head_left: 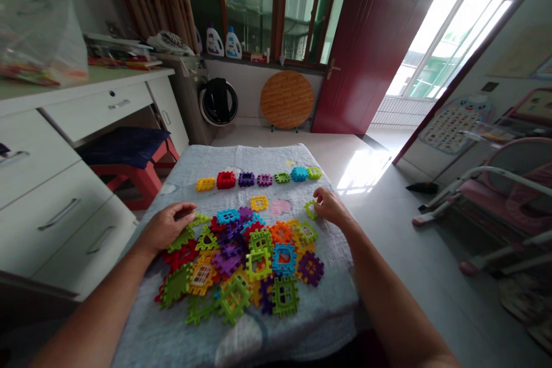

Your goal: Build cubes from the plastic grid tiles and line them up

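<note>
My right hand pinches a light green toothed piece at the cloth's right side. At the left edge of a heap of plastic pieces, my left hand has its fingers curled near a green piece; whether it grips anything is unclear. The heap mixes green, red, yellow, orange, blue and purple pieces. Beyond it runs a row of pieces: yellow, red, dark purple, purple, green, blue and light green. A yellow window piece lies between row and heap.
A grey-blue cloth covers the table. A stool and a white desk stand on the left. Behind are a washing machine and a round wooden board. A pink chair is on the right.
</note>
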Demonstrator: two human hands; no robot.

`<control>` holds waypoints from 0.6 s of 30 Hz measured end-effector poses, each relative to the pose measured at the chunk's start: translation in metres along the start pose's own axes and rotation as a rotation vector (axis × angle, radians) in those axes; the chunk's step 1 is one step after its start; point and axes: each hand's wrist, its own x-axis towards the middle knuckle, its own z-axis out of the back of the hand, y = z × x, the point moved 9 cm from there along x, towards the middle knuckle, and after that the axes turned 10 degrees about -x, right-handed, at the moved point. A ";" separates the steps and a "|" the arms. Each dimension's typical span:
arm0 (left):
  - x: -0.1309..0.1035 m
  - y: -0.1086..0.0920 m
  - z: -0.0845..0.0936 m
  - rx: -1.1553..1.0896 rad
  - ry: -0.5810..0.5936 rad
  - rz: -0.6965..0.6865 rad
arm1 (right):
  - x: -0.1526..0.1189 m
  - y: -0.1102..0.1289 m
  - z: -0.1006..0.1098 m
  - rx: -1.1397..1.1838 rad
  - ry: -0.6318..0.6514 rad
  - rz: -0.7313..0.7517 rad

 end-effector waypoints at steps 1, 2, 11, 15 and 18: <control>0.000 0.000 0.000 0.002 0.003 0.000 | -0.002 -0.001 0.001 0.017 -0.017 -0.003; 0.001 0.001 -0.001 0.003 0.009 -0.002 | -0.005 0.001 0.002 0.040 -0.018 0.019; 0.000 -0.001 0.000 0.002 0.004 -0.014 | -0.058 0.072 0.010 0.079 0.327 0.466; -0.001 -0.004 0.001 0.003 -0.006 -0.012 | -0.052 0.069 0.017 0.093 0.260 0.460; -0.001 -0.005 0.002 0.000 -0.020 -0.019 | -0.032 0.045 0.031 0.128 0.129 0.388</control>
